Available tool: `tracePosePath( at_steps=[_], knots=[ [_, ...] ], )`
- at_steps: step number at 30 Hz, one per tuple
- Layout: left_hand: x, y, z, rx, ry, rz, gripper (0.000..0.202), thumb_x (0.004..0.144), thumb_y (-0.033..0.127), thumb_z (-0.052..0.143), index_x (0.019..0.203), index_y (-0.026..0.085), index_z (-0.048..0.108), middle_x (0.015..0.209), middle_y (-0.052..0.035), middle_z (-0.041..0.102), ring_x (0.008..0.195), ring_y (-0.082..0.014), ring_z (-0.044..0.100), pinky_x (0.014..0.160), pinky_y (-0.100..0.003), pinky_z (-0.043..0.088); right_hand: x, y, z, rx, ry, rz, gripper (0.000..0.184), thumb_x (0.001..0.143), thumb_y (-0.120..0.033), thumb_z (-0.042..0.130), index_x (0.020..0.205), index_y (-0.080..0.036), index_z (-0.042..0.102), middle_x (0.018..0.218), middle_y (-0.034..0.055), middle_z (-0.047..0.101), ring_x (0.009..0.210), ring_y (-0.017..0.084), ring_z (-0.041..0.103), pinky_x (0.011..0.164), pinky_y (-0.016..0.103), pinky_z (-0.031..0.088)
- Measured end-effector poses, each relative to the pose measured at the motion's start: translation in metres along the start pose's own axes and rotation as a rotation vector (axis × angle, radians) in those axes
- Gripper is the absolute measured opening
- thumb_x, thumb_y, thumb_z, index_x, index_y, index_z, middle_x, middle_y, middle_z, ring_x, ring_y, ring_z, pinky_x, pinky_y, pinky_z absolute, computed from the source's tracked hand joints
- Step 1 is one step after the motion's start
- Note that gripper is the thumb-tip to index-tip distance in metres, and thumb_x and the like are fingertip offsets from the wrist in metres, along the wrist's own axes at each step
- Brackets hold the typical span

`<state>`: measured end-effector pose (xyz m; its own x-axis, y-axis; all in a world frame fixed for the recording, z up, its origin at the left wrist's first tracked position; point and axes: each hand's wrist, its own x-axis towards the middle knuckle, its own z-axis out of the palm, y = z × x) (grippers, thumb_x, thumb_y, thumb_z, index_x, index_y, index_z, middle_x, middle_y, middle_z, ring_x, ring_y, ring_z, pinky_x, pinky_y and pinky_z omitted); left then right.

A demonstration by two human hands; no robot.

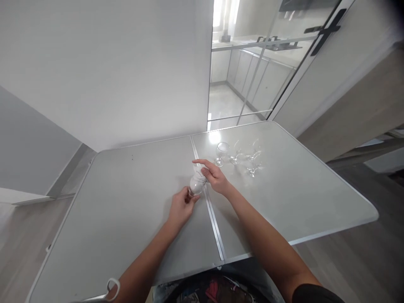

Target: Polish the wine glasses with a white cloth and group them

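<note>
A small clear stemmed glass (pixel 197 185) is held tilted over the table, close to the seam between the table's two halves. My left hand (pixel 182 207) pinches it at the foot end. My right hand (pixel 216 176) grips a crumpled white cloth or tissue (pixel 199 169) at the bowl end, its index finger stretched out. White material shows through the bowl; how far the cloth reaches inside I cannot tell. Beyond my right hand, several similar glasses stand in a group, among them a near-left glass (pixel 222 148).
The pale grey folding table (pixel 126 219) has a metal seam (pixel 214 227) across it. A white wall (pixel 142 75) and a glazed door (pixel 243 75) border its far side. Below the front edge are dark, colourful items (pixel 217 290). A white hook-like piece (pixel 113 288) juts up at lower left.
</note>
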<state>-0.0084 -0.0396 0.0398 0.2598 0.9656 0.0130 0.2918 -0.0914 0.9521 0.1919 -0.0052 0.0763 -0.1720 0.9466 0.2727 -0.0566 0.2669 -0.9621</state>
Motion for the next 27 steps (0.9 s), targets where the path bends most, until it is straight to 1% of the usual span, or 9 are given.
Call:
tracePosePath(
  at_steps=[3, 6, 8, 10, 13, 16, 19, 24, 27],
  knots=[
    [-0.003, -0.003, 0.004, -0.288, -0.252, -0.107, 0.044, 0.083, 0.06, 0.071, 0.085, 0.016, 0.063, 0.058, 0.0059, 0.041, 0.05, -0.0083, 0.034, 0.052, -0.023, 0.031, -0.005, -0.003, -0.001, 0.157, 0.018, 0.033, 0.047, 0.099, -0.055, 0.056, 0.135, -0.026, 0.062, 0.07, -0.0017, 0.055, 0.06, 0.016, 0.047, 0.062, 0.03, 0.042],
    [-0.005, 0.0, 0.007, -0.648, -0.509, -0.199, 0.053, 0.086, 0.065, 0.066, 0.097, 0.014, 0.066, 0.051, 0.0097, 0.033, 0.043, -0.0056, 0.021, 0.049, -0.024, 0.035, -0.005, -0.002, -0.003, 0.409, 0.203, 0.049, 0.052, 0.097, -0.058, 0.056, 0.14, -0.029, 0.057, 0.075, -0.0003, 0.061, 0.065, 0.019, 0.055, 0.064, 0.032, 0.048],
    [-0.004, 0.002, 0.008, -0.753, -0.436, -0.166, 0.052, 0.087, 0.063, 0.067, 0.1, 0.013, 0.066, 0.051, 0.01, 0.033, 0.042, -0.0046, 0.02, 0.052, -0.025, 0.039, -0.001, 0.001, -0.004, 0.509, 0.334, 0.021, 0.05, 0.097, -0.057, 0.056, 0.137, -0.029, 0.059, 0.085, 0.0017, 0.065, 0.075, 0.02, 0.06, 0.07, 0.033, 0.051],
    [-0.004, 0.004, 0.009, -0.763, -0.248, -0.106, 0.049, 0.088, 0.059, 0.069, 0.102, 0.013, 0.066, 0.053, 0.0094, 0.036, 0.043, -0.0045, 0.022, 0.054, -0.025, 0.041, 0.004, 0.005, -0.003, 0.53, 0.433, -0.024, 0.039, 0.096, -0.053, 0.06, 0.126, -0.027, 0.064, 0.096, 0.003, 0.066, 0.085, 0.019, 0.062, 0.078, 0.032, 0.052],
    [-0.002, 0.003, 0.009, -0.712, -0.057, -0.068, 0.046, 0.089, 0.057, 0.068, 0.104, 0.014, 0.064, 0.054, 0.0085, 0.039, 0.045, -0.0057, 0.028, 0.056, -0.025, 0.042, 0.007, 0.013, 0.008, 0.491, 0.425, -0.032, 0.025, 0.092, -0.043, 0.07, 0.107, -0.024, 0.066, 0.095, 0.002, 0.064, 0.086, 0.017, 0.06, 0.08, 0.03, 0.05],
    [-0.002, 0.0, 0.011, -0.685, -0.059, -0.069, 0.044, 0.091, 0.057, 0.066, 0.102, 0.015, 0.063, 0.053, 0.0089, 0.038, 0.045, -0.0063, 0.029, 0.054, -0.024, 0.039, 0.001, 0.016, 0.027, 0.487, 0.19, 0.067, 0.021, 0.088, -0.039, 0.072, 0.098, -0.023, 0.062, 0.086, 0.0004, 0.059, 0.074, 0.015, 0.054, 0.068, 0.027, 0.047],
    [-0.001, -0.002, 0.013, -0.664, -0.091, -0.066, 0.043, 0.093, 0.058, 0.063, 0.098, 0.015, 0.061, 0.052, 0.0095, 0.036, 0.045, -0.0061, 0.026, 0.051, -0.022, 0.032, -0.01, 0.014, 0.044, 0.452, 0.045, 0.123, 0.02, 0.091, -0.04, 0.066, 0.101, -0.024, 0.059, 0.094, 0.0025, 0.06, 0.073, 0.016, 0.052, 0.063, 0.027, 0.046],
    [0.0, -0.001, 0.011, -0.437, -0.013, -0.086, 0.048, 0.09, 0.064, 0.062, 0.09, 0.016, 0.058, 0.057, 0.0053, 0.046, 0.049, -0.0089, 0.038, 0.05, -0.023, 0.031, -0.018, 0.014, 0.063, 0.265, 0.23, 0.016, 0.044, 0.09, -0.045, 0.07, 0.127, -0.027, 0.054, 0.13, 0.008, 0.061, 0.107, 0.021, 0.059, 0.094, 0.035, 0.05],
    [-0.002, -0.001, 0.009, -0.269, 0.021, -0.047, 0.048, 0.09, 0.064, 0.062, 0.086, 0.016, 0.057, 0.061, 0.0026, 0.052, 0.055, -0.0106, 0.045, 0.054, -0.023, 0.034, -0.012, 0.014, 0.067, 0.46, 0.266, 0.143, 0.049, 0.094, -0.056, 0.06, 0.131, -0.023, 0.057, 0.126, 0.0119, 0.067, 0.112, 0.026, 0.063, 0.097, 0.04, 0.051]
  ],
)
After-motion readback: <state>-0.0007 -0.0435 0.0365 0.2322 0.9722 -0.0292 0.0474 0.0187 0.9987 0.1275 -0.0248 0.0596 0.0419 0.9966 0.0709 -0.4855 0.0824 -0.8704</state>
